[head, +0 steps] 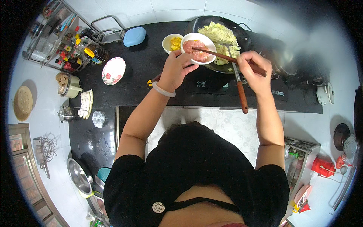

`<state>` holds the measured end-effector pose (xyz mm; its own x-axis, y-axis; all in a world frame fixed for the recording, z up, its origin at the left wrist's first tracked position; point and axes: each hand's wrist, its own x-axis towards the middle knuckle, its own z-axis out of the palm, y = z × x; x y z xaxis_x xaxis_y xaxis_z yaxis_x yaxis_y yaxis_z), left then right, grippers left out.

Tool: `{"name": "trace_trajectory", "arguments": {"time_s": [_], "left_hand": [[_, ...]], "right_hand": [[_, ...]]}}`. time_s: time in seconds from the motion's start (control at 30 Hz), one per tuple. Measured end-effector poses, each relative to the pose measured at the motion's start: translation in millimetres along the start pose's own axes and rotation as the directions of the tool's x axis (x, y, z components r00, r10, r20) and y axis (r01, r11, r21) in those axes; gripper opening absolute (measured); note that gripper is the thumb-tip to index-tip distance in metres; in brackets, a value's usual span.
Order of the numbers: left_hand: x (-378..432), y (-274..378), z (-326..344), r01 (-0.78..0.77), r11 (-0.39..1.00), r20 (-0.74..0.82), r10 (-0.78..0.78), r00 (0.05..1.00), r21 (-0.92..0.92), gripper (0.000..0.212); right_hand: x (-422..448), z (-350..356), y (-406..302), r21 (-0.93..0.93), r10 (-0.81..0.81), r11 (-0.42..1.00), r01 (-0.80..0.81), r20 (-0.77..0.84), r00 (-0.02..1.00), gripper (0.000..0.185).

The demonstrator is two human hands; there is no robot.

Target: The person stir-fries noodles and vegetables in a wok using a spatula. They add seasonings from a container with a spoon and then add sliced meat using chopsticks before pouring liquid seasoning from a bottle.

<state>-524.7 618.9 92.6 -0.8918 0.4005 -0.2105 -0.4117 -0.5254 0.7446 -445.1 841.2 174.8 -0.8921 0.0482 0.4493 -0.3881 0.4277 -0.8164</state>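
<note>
My left hand (179,66) grips a white bowl (210,46) by its near left side, tilted over the wok's left edge. Inside it lies pink raw minced meat (195,46). Brown wooden chopsticks (217,54) are held in my right hand (255,71), their tips in the meat. Beyond the bowl, a dark wok (195,24) holds pale noodles with shredded cabbage (221,32). A spatula with a wooden handle (242,96) rests in the wok, its handle sticking out towards me. Left of the meat bowl stands a smaller white bowl (167,42) with yellow food, seemingly scrambled egg.
An induction cooker (210,85) sits under the wok. To the left are a floral plate (114,71), a blue lidded box (134,37) and a rack of sauce bottles (82,51). Steam blurs pots (286,65) at the right. A steel basin (79,176) stands at the lower left.
</note>
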Motion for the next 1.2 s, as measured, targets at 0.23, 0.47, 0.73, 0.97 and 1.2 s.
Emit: {"name": "trace_trajectory", "arguments": {"time_s": [0.23, 0.47, 0.73, 0.97, 1.2], "left_hand": [[28, -7, 15, 0.010, 0.999, -0.001, -0.010, 1.000, 0.045, 0.024], [55, -7, 17, 0.079, 0.992, -0.035, -0.076, 0.997, 0.096, 0.026], [74, -9, 13, 0.030, 0.995, -0.005, -0.030, 1.000, 0.094, 0.039], [93, -6, 7, 0.051, 0.994, -0.053, -0.047, 0.998, 0.092, 0.044], [100, -3, 2, 0.071, 0.997, -0.034, -0.070, 0.997, 0.019, 0.036]], "right_hand": [[11, -26, 29, 0.010, 0.159, 0.987, -0.159, -0.072, 0.985, 0.018], [8, -14, 44, 0.053, 0.092, 0.995, -0.086, -0.119, 0.989, 0.018], [21, 5, 43, -0.381, -0.275, 0.892, 0.244, -0.029, 0.961, 0.014], [29, 12, 50, -0.434, -0.386, 0.817, 0.381, 0.079, 0.919, 0.013], [30, 12, 53, -0.487, -0.432, 0.772, 0.408, 0.069, 0.899, 0.014]]}}
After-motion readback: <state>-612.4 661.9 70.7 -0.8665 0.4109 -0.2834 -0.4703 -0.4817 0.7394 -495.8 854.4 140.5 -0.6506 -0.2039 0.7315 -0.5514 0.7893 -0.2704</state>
